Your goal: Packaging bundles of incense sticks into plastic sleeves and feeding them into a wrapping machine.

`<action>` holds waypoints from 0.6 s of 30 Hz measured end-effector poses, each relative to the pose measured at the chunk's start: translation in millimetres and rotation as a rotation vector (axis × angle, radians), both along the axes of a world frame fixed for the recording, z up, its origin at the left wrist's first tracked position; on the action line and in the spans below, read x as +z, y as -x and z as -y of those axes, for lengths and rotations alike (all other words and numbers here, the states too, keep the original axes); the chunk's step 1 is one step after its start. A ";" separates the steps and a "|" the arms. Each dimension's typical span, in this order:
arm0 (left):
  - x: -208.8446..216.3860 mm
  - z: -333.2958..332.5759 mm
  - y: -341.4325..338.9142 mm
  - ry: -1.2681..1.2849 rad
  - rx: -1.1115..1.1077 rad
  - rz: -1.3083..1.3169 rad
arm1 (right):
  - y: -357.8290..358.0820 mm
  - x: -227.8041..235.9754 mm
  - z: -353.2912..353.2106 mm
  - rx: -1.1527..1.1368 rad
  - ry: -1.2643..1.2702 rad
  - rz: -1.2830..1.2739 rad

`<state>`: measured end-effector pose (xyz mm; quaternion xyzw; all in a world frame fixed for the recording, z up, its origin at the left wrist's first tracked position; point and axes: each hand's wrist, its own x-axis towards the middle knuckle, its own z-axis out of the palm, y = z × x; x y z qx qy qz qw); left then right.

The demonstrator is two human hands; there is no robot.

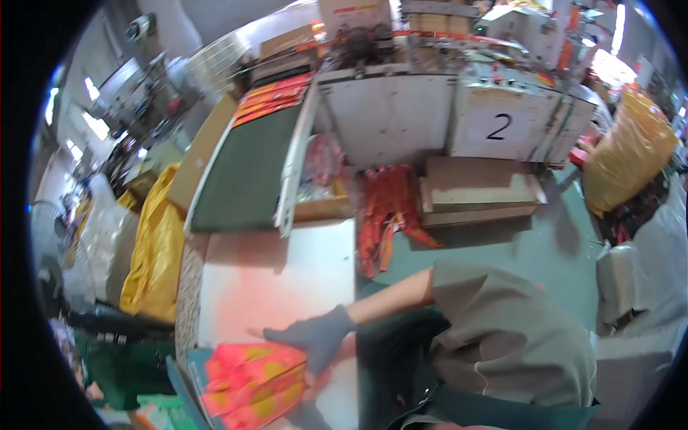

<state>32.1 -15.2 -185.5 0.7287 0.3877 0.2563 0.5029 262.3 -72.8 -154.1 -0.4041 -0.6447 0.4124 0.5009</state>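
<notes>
A stack of red-orange packets with yellow patches [258,383] is at the lower left, by the near end of a white tabletop [279,287]. My right hand [319,337], in a grey glove with bare fingertips, reaches in from the right and closes around the stack's right end. Its thumb side lies along the far edge, and some fingers are blurred. Low in the picture, a grey-gloved part of my left hand [308,416] shows beside the stack's near right corner. The fingers of that hand are hidden.
Beyond the tabletop, a dark green conveyor belt [247,172] carries several red-orange packets [276,93]. Red packaging strips [390,208] hang beside a wooden box [480,190]. Yellow sacks [154,251] stand left, and a large yellow bag [631,150] stands right. White machine cabinets [390,115] line the back.
</notes>
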 end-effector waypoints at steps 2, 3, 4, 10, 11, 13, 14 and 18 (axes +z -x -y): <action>-19.5 -26.6 -8.7 -0.079 0.082 0.036 | 2.4 21.1 -7.9 0.003 -0.095 -0.009; -27.1 -35.2 -16.2 -0.121 0.112 0.087 | -2.7 35.5 -6.5 -0.047 -0.153 -0.002; -32.0 -40.9 -19.5 -0.163 0.145 0.133 | -4.1 47.3 -9.6 -0.011 -0.156 -0.013; -12.5 -18.2 -18.2 -0.340 0.288 0.298 | 20.9 70.2 5.8 -0.059 -0.249 -0.205; 5.0 1.8 -23.0 -0.364 0.283 0.308 | 26.8 68.0 16.3 -0.163 -0.311 -0.113; 34.5 34.6 -37.7 -0.136 0.195 0.430 | 38.9 52.1 32.3 -0.220 -0.240 -0.166; 46.8 47.3 -28.9 0.082 0.119 0.546 | 48.3 40.3 30.9 -0.183 -0.211 -0.237; -25.5 49.1 -23.7 0.119 0.051 0.175 | 1.2 -13.4 -8.3 0.288 0.339 -0.229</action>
